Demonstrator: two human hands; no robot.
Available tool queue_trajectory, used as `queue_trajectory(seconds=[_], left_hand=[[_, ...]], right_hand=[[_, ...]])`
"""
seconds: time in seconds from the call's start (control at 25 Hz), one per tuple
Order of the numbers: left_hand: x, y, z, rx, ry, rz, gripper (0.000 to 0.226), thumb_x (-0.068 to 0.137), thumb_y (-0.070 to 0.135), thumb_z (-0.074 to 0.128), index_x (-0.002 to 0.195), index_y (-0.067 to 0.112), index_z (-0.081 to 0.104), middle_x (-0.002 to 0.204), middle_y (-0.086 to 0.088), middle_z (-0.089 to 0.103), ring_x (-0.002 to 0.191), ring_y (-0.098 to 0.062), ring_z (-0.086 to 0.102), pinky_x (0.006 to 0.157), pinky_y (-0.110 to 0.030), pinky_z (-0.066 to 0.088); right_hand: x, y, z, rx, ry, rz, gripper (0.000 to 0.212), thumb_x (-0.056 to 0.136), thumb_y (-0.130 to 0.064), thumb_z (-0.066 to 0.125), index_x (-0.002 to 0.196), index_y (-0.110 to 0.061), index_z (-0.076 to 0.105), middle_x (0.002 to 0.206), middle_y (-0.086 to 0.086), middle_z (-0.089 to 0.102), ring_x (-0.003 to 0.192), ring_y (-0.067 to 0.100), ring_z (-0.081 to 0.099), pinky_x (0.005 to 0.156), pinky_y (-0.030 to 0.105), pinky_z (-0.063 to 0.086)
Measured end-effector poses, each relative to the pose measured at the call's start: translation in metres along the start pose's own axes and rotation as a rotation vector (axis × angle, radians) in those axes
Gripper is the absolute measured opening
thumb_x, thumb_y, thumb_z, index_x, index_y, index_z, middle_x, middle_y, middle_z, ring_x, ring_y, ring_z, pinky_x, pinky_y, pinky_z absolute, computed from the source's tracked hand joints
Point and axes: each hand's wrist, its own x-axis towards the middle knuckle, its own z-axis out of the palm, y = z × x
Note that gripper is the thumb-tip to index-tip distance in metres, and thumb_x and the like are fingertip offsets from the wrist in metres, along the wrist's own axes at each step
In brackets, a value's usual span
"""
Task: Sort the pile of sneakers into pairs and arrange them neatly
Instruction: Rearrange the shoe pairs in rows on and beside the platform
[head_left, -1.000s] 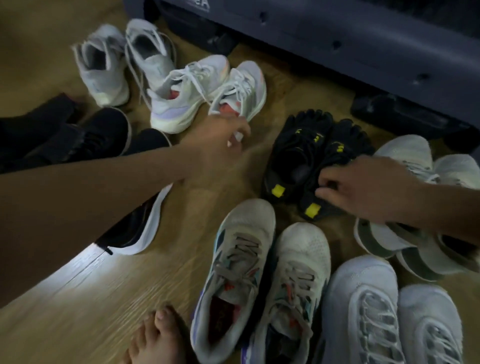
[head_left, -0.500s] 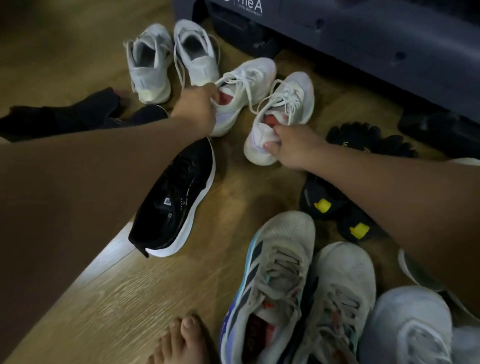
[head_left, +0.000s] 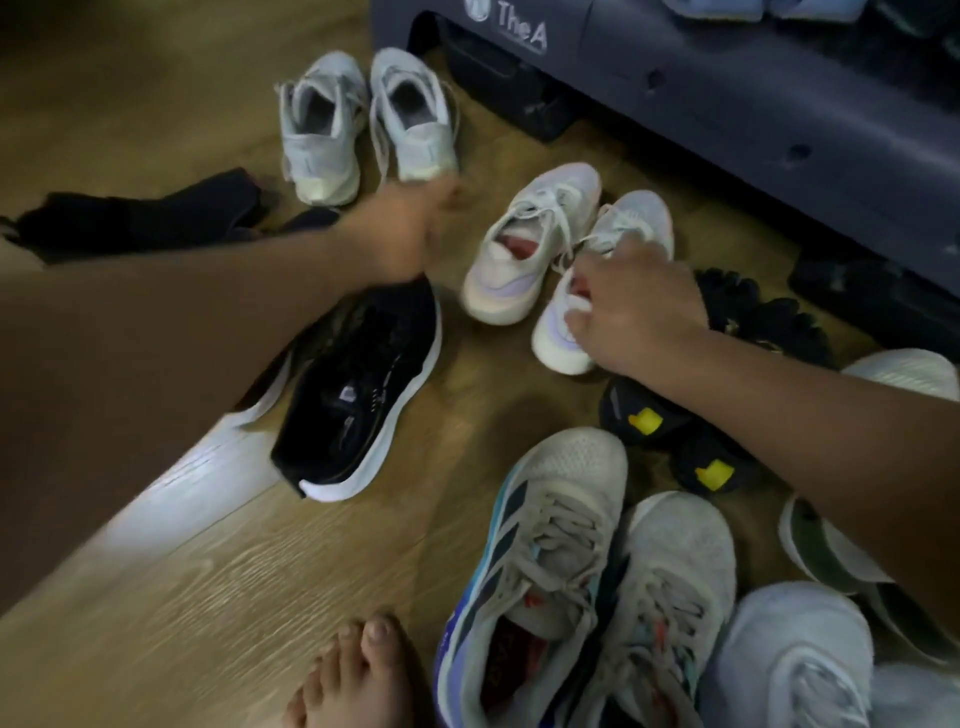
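A white sneaker with lilac sole and pink lining (head_left: 519, 260) stands on the wooden floor. Its mate (head_left: 636, 218) lies just right of it, and my right hand (head_left: 634, 306) grips that one at the heel collar. My left hand (head_left: 410, 228) is blurred, just below the heel of a pale grey sneaker (head_left: 415, 119), whose mate (head_left: 322, 135) stands beside it on the left; whether it touches or holds anything is unclear. A black sneaker with a white sole (head_left: 363, 384) lies under my left wrist.
Black toe shoes with yellow tabs (head_left: 644, 421) lie under my right forearm. A grey striped pair (head_left: 550, 535) and white sneakers (head_left: 789, 654) fill the lower right. Dark sock-like shoes (head_left: 145, 218) lie left. A dark platform (head_left: 727, 104) borders the back. My bare foot (head_left: 353, 675) is below.
My left hand let go of the left white sneaker and moved up toward the grey pair. My right hand shifted the right white sneaker closer to its mate.
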Motion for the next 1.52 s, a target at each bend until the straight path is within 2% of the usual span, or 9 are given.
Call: queue_trajectory(seconds=[0.12,0.24,0.32,0.44,0.8,1.04,1.2,1.32,1.52], left_hand=[[-0.014,-0.049,-0.047,-0.017,-0.070,-0.208,0.037,0.091,0.020,0.059,0.124,0.005,0.056,0.124,-0.015,0.059,0.115,-0.029,0.054,0.092,-0.029,0.039],[-0.058,-0.074,-0.028,-0.109,-0.043,-0.374,0.077,0.086,0.057,0.052,0.126,-0.008,0.050,0.091,0.017,0.067,0.092,0.017,0.058,0.109,-0.044,0.034],[-0.173,-0.026,0.058,-0.292,0.083,-0.528,0.067,0.090,0.039,0.036,0.141,-0.004,0.031,0.074,0.004,0.074,0.069,-0.010,0.072,0.081,-0.059,0.052],[-0.320,0.066,0.202,-0.378,0.027,-0.710,0.039,0.081,0.028,0.040,0.116,0.011,0.045,0.090,-0.020,0.073,0.072,-0.044,0.069,0.066,-0.057,0.053],[-0.301,0.046,0.173,-0.742,0.042,-1.015,0.028,0.087,0.027,0.040,0.108,0.012,0.050,0.094,-0.020,0.072,0.075,-0.045,0.068,0.068,-0.055,0.051],[-0.308,0.047,0.163,-0.775,0.080,-1.067,0.039,0.083,0.036,0.037,0.111,0.014,0.051,0.101,-0.018,0.071,0.083,-0.045,0.068,0.072,-0.059,0.050],[-0.322,0.045,0.162,-0.662,-0.036,-1.022,0.040,0.081,0.033,0.038,0.113,0.013,0.049,0.101,-0.016,0.072,0.084,-0.042,0.070,0.070,-0.058,0.052],[-0.323,0.051,0.177,-0.566,0.112,-0.998,0.031,0.084,0.032,0.042,0.110,0.017,0.050,0.100,-0.013,0.071,0.082,-0.040,0.070,0.071,-0.055,0.052],[-0.177,-0.074,-0.041,0.161,0.241,-0.814,0.057,0.082,0.032,0.054,0.134,0.015,0.037,0.128,-0.016,0.049,0.119,-0.040,0.047,0.099,-0.055,0.040]], right_hand=[[-0.004,-0.036,-0.011,0.312,0.087,-0.207,0.046,0.088,-0.038,0.061,0.130,-0.024,0.049,0.134,0.011,0.039,0.120,0.032,0.046,0.093,0.043,0.046],[-0.018,-0.087,-0.008,0.478,-0.129,-0.480,0.056,0.086,-0.047,0.065,0.136,-0.031,0.046,0.133,0.002,0.040,0.117,0.022,0.049,0.090,0.033,0.044],[-0.026,-0.118,0.001,0.460,-0.206,-0.568,0.072,0.084,-0.055,0.064,0.146,-0.036,0.032,0.133,0.001,0.036,0.113,0.022,0.052,0.087,0.033,0.045],[-0.026,-0.152,0.014,0.416,-0.216,-0.499,0.078,0.084,-0.061,0.059,0.147,-0.039,0.019,0.128,0.007,0.042,0.105,0.029,0.057,0.079,0.039,0.051],[-0.072,-0.144,0.014,0.689,-0.288,-0.187,0.022,0.092,-0.028,0.054,0.105,-0.010,0.050,0.093,0.004,0.047,0.079,0.026,0.056,0.067,0.035,0.050],[-0.091,-0.119,0.020,0.679,-0.367,-0.045,0.026,0.089,-0.030,0.055,0.105,-0.009,0.051,0.103,0.013,0.056,0.079,0.032,0.068,0.072,0.045,0.060],[-0.087,-0.116,0.009,0.590,-0.419,-0.080,0.022,0.087,-0.032,0.056,0.087,-0.011,0.050,0.086,0.011,0.064,0.070,0.029,0.068,0.065,0.042,0.060],[-0.074,-0.116,-0.004,0.347,-0.388,-0.146,0.030,0.081,-0.043,0.058,0.085,-0.016,0.046,0.092,0.005,0.057,0.083,0.028,0.060,0.069,0.035,0.052],[-0.044,-0.134,-0.009,0.348,-0.376,-0.356,0.052,0.078,-0.030,0.066,0.124,-0.029,0.042,0.118,0.006,0.047,0.107,0.028,0.049,0.082,0.039,0.049]])
